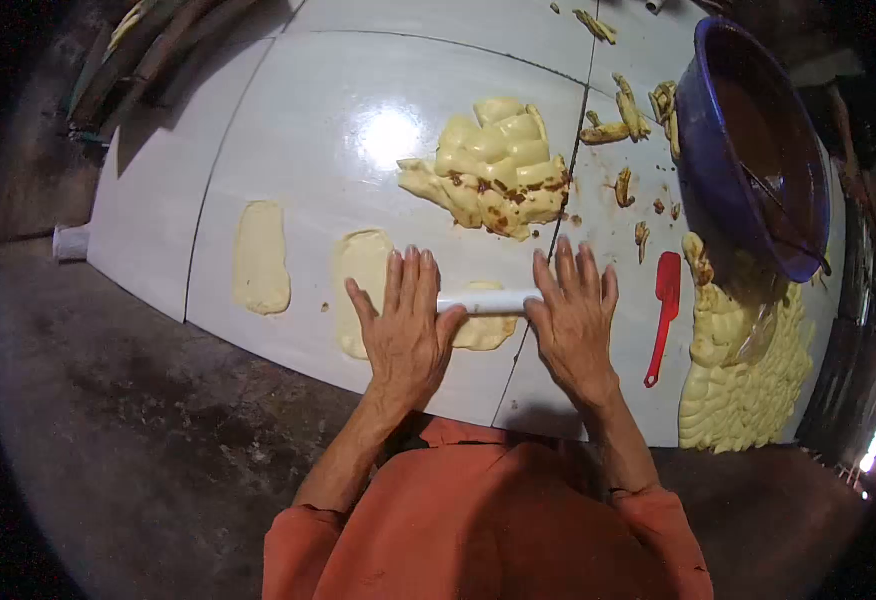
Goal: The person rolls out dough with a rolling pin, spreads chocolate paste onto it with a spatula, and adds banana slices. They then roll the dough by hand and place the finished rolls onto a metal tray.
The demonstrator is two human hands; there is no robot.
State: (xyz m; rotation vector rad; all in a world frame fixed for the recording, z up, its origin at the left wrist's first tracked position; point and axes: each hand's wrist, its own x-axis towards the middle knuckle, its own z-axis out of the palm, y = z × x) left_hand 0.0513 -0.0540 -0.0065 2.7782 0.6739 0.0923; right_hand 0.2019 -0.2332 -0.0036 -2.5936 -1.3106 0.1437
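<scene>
My left hand [404, 330] lies palm down with its fingers stretched out, over one end of a white rolling pin [486, 301]. Over the pin's other end, my right hand [576, 325] is also flat with fingers spread. Beneath the pin is a small piece of pale yellow dough [485, 333], partly covered by it. A longer flattened dough strip [362, 262] lies beside and partly under my left hand. Farther left rests another flat dough strip [261, 257]. Beyond my hands sits a mound of dough pieces [495, 150] with brown filling smeared on its near side.
A purple basin [703, 130] with brown contents and a utensil stands at the right. Near it are a red spatula [666, 290], a wide scored dough slab [738, 400] and scattered dough scraps [626, 110]. The white tiled table [308, 130] ends close to my body.
</scene>
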